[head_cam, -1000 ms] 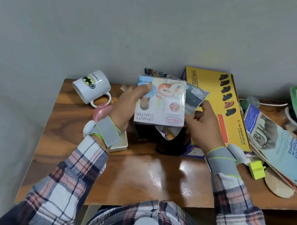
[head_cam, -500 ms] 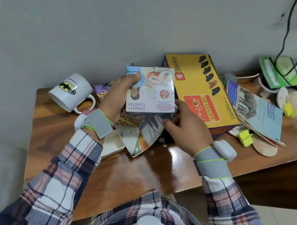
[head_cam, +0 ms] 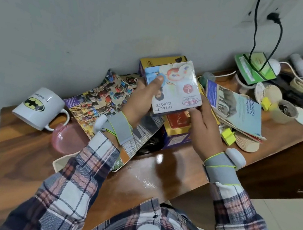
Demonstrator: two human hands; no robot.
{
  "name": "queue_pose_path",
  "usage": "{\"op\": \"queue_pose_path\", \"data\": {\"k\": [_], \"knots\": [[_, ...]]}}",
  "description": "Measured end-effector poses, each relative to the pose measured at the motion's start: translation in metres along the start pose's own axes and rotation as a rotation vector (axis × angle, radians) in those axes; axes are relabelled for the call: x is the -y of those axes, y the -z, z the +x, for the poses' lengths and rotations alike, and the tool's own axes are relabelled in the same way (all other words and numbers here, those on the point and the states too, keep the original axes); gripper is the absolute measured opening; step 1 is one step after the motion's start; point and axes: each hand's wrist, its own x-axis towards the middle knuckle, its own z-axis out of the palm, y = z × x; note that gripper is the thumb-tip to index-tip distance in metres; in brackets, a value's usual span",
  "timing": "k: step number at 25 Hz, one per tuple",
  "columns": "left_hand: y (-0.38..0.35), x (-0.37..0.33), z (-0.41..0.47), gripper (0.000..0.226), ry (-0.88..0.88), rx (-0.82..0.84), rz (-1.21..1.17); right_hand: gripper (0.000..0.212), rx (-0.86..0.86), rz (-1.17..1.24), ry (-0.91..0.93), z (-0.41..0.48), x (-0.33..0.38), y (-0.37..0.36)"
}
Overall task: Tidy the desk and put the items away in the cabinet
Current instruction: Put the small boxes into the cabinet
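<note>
The table (head_cam: 158, 167) by the wall (head_cam: 102, 18) is lying cluttered; left hand (head_cam: 141, 101) and right hand (head_cam: 203, 128) are holding the coaster box (head_cam: 177, 91) above it, each grip curled round an edge. Its glossy wrap (probably slick) is risking a slip onto the magazine (head_cam: 100, 95); only the near edge is offering room

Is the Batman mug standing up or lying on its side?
On its side: the mug lies along the desk, logo facing up.

White bat-logo mug (head_cam: 38, 107); yellow box (head_cam: 177, 126); plaid sleeves (head_cam: 88, 166).
</note>
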Motion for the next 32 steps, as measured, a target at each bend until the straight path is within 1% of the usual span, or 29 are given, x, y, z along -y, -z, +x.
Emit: {"op": "queue_pose_path", "data": {"k": [1,3,4,6,7,10,12,14,17,18,20,21,23,24,25,27,28,30,32], "knots": [[-0.010,0.001,0.003,0.062,-0.029,-0.003,0.044,0.051,-0.007,0.014,-0.006,0.006,-0.006,0.007],[-0.025,0.002,0.009,0.069,-0.073,-0.008,0.158,0.052,-0.007,-0.016,-0.005,0.017,-0.016,0.018],[-0.030,0.004,0.012,0.074,-0.090,-0.021,0.236,0.053,0.001,-0.053,0.004,0.023,-0.021,0.022],[-0.037,0.006,0.018,0.075,-0.104,-0.063,0.344,0.052,0.025,-0.158,0.038,0.036,-0.030,0.028],[-0.039,0.007,0.019,0.077,-0.087,-0.080,0.361,0.049,0.040,-0.229,0.055,0.042,-0.036,0.031],[-0.050,0.011,0.021,0.098,-0.002,-0.145,0.400,0.047,0.085,-0.408,0.064,0.061,-0.047,0.036],[-0.052,0.015,0.023,0.104,0.027,-0.188,0.358,0.053,0.137,-0.381,0.043,0.067,-0.051,0.038],[-0.051,0.017,0.025,0.109,0.068,-0.231,0.297,0.063,0.214,-0.263,-0.001,0.072,-0.057,0.039],[-0.054,0.021,0.024,0.110,0.136,-0.289,0.248,0.072,0.283,-0.161,-0.057,0.081,-0.065,0.040],[-0.056,0.022,0.023,0.106,0.161,-0.307,0.219,0.074,0.289,-0.134,-0.081,0.083,-0.066,0.040],[-0.061,0.023,0.021,0.085,0.191,-0.343,0.149,0.078,0.295,-0.064,-0.133,0.088,-0.067,0.041],[-0.062,0.022,0.021,0.073,0.194,-0.339,0.118,0.077,0.294,-0.043,-0.142,0.088,-0.067,0.040],[-0.065,0.020,0.021,0.051,0.186,-0.314,0.106,0.069,0.291,-0.015,-0.126,0.088,-0.067,0.039],[-0.067,0.018,0.020,0.045,0.185,-0.307,0.114,0.065,0.287,0.004,-0.122,0.088,-0.067,0.041],[-0.069,0.017,0.019,0.045,0.188,-0.303,0.115,0.062,0.283,0.021,-0.121,0.087,-0.067,0.043],[-0.072,0.012,0.017,0.047,0.182,-0.288,0.085,0.064,0.267,0.047,-0.118,0.087,-0.067,0.046],[-0.073,0.009,0.017,0.044,0.161,-0.274,0.069,0.066,0.255,0.052,-0.119,0.087,-0.067,0.048],[-0.074,0.004,0.012,0.035,0.104,-0.250,0.045,0.069,0.221,0.057,-0.112,0.084,-0.064,0.053],[-0.076,-0.002,0.007,0.026,0.073,-0.250,0.004,0.065,0.191,0.074,-0.093,0.082,-0.059,0.056]]}}
